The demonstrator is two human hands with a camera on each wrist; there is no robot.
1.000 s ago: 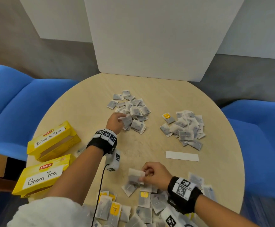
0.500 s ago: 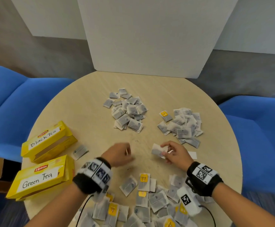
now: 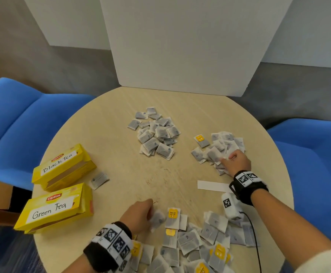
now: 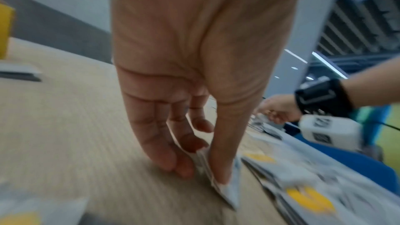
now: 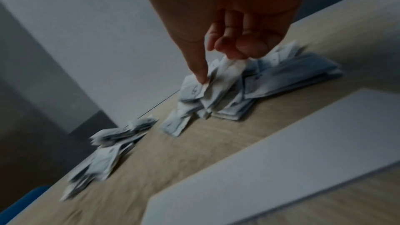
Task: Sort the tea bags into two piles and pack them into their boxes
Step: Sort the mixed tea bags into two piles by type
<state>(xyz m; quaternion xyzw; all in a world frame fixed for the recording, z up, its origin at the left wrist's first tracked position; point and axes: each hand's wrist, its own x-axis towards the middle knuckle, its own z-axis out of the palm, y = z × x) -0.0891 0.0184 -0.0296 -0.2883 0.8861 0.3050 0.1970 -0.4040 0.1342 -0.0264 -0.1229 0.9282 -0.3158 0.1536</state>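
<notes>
- The left hand [image 3: 139, 213] is down at the near edge of the round table [image 3: 109, 119], thumb and fingertips [image 4: 184, 168] pinching one tea bag [image 3: 157, 220] at the left margin of the unsorted heap [image 3: 200, 243].
- That pinched bag stands on edge between the thumb and the fingers in the left wrist view, its long axis running away from the wrist and down to the tabletop (blurred, so I cannot read a label on it).
- The right hand [image 3: 236, 160] is over the near side of the right pile [image 3: 220, 146]; its fingers [image 5: 249, 47] are curled, thumb and fingertips nipping the top of a crumpled bag [image 5: 218, 78] whose body hangs down onto that pile.
- Three groups of bags: the right pile under those fingers, a middle pile [image 3: 155, 134] well to their left, and the unsorted heap beside the left fingers. Single bags are too many and overlapped to count.
- One stray bag [image 3: 99, 180] lies flat, left of the left hand, just beside the boxes.
- Two yellow boxes, lying on their sides: "Black Tea" [image 3: 62, 166] and "Green Tea" [image 3: 56, 209].
- One white paper strip [image 3: 213, 186] lies flat, just behind the right wrist.
- Two blue chairs [image 3: 18, 123] flank the table.
</notes>
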